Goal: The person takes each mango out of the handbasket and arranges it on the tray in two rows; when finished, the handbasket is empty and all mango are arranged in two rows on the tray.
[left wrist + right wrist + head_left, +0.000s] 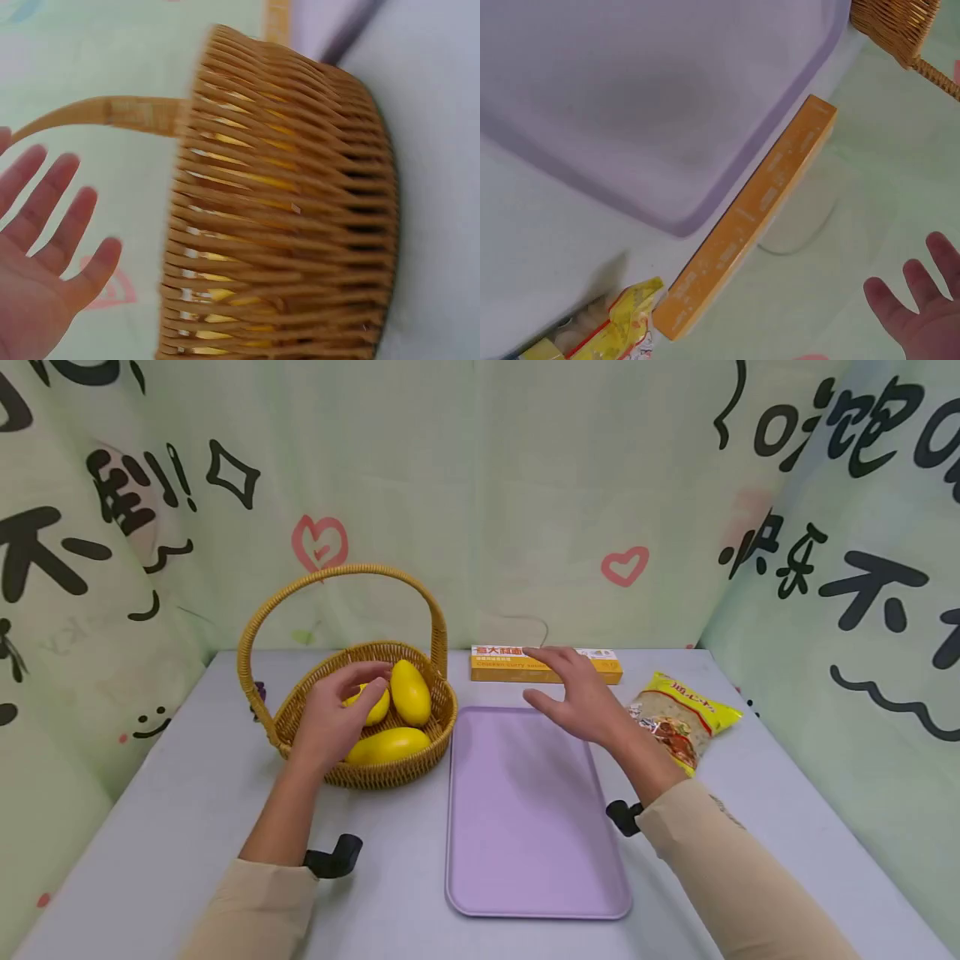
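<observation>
My left hand (333,714) is above the near left side of a woven basket (375,777), fingers stretched out and holding nothing. Three yellow mangoes lie in the basket: one upright mango (410,693), one lying mango (388,747) at the front, and one mango (377,707) partly hidden by that hand. In the left wrist view the left hand (45,262) shows spread fingers beside the basket wall (285,202). My right hand (577,697) hovers over the far right part of a lilac tray (532,827), with nothing in it. Its fingers spread at the edge of the right wrist view.
An orange and white box (543,668) lies behind the tray along the back curtain. To the tray's right sits a yellow-topped food packet (682,718), partly behind the right forearm. The basket's tall handle (341,570) arches upward. Something dark purple (259,692) shows behind the basket's left side.
</observation>
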`<move>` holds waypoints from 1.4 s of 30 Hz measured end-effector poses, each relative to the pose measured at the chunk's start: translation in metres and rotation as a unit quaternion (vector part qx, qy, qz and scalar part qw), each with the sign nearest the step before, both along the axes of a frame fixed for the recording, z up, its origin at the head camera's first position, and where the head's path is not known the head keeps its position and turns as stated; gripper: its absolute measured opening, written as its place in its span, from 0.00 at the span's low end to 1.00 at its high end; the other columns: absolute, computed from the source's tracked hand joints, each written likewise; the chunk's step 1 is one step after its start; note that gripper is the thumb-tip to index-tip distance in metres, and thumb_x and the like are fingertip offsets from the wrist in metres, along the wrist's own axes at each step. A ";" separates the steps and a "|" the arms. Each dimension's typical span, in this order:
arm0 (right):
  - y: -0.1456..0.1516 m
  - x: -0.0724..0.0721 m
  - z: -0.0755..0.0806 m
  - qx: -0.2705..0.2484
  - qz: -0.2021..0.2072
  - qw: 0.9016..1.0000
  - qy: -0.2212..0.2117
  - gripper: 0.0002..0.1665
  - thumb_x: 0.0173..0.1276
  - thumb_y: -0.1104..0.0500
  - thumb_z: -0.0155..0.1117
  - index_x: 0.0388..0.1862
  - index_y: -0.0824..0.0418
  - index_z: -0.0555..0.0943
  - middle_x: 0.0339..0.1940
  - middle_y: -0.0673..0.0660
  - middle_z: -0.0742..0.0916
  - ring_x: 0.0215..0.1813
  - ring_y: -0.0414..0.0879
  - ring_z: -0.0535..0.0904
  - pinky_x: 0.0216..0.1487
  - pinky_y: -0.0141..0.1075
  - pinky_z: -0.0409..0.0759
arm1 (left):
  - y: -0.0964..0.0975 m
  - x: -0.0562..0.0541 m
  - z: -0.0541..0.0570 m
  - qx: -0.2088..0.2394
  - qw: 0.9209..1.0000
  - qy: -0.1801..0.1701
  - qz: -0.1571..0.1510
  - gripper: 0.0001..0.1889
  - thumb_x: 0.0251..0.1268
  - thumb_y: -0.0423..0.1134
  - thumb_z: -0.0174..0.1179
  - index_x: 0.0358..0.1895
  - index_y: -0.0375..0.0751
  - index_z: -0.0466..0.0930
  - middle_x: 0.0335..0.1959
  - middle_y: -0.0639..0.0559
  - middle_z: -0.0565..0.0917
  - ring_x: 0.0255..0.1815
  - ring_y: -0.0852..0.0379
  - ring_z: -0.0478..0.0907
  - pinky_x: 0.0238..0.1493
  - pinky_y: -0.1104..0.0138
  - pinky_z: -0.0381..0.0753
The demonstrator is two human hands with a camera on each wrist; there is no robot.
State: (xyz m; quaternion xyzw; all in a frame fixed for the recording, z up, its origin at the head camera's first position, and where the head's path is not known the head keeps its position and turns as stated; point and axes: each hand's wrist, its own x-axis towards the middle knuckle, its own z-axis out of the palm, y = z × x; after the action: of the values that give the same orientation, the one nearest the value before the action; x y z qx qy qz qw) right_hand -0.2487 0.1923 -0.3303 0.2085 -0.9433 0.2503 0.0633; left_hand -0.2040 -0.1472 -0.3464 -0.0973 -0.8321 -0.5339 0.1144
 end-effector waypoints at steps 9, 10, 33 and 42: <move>-0.013 -0.006 0.011 -0.061 0.018 0.997 -0.032 0.35 0.71 0.48 0.65 0.76 0.51 0.73 0.74 0.59 0.76 0.73 0.58 0.71 0.74 0.61 0.71 | -0.021 0.012 0.007 0.233 0.970 -0.003 -0.074 0.17 0.83 0.45 0.52 0.62 0.38 0.81 0.52 0.54 0.87 0.57 0.57 0.84 0.60 0.68 0.85; -0.015 -0.006 0.011 -0.064 0.022 0.997 -0.035 0.35 0.71 0.48 0.66 0.76 0.52 0.73 0.74 0.59 0.76 0.73 0.58 0.71 0.74 0.61 0.71 | -0.025 0.014 0.006 0.268 0.959 -0.002 -0.088 0.17 0.83 0.44 0.52 0.61 0.39 0.81 0.52 0.55 0.88 0.56 0.56 0.85 0.60 0.66 0.85; -0.051 -0.014 0.017 -0.140 0.083 0.981 -0.109 0.29 0.69 0.53 0.70 0.68 0.55 0.80 0.64 0.57 0.85 0.63 0.56 0.82 0.64 0.50 0.84 | -0.096 0.038 -0.008 0.485 0.780 0.157 -0.362 0.25 0.79 0.25 0.29 0.72 0.20 0.63 0.63 0.28 0.79 0.65 0.34 0.77 0.65 0.52 0.81; -0.086 -0.018 0.024 -0.068 0.143 0.978 -0.139 0.28 0.67 0.54 0.70 0.67 0.55 0.82 0.60 0.56 0.87 0.62 0.55 0.83 0.62 0.43 0.84 | -0.121 0.046 -0.024 0.614 0.732 0.132 -0.264 0.27 0.77 0.30 0.27 0.63 0.23 0.74 0.51 0.28 0.84 0.54 0.34 0.83 0.55 0.50 0.85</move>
State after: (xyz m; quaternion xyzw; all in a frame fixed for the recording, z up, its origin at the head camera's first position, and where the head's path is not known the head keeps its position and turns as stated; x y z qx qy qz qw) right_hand -0.2669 0.1064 -0.3065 0.2997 -0.8840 0.3469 -0.0910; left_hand -0.1584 -0.2681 -0.3705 -0.2910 -0.2399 -0.9193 0.1121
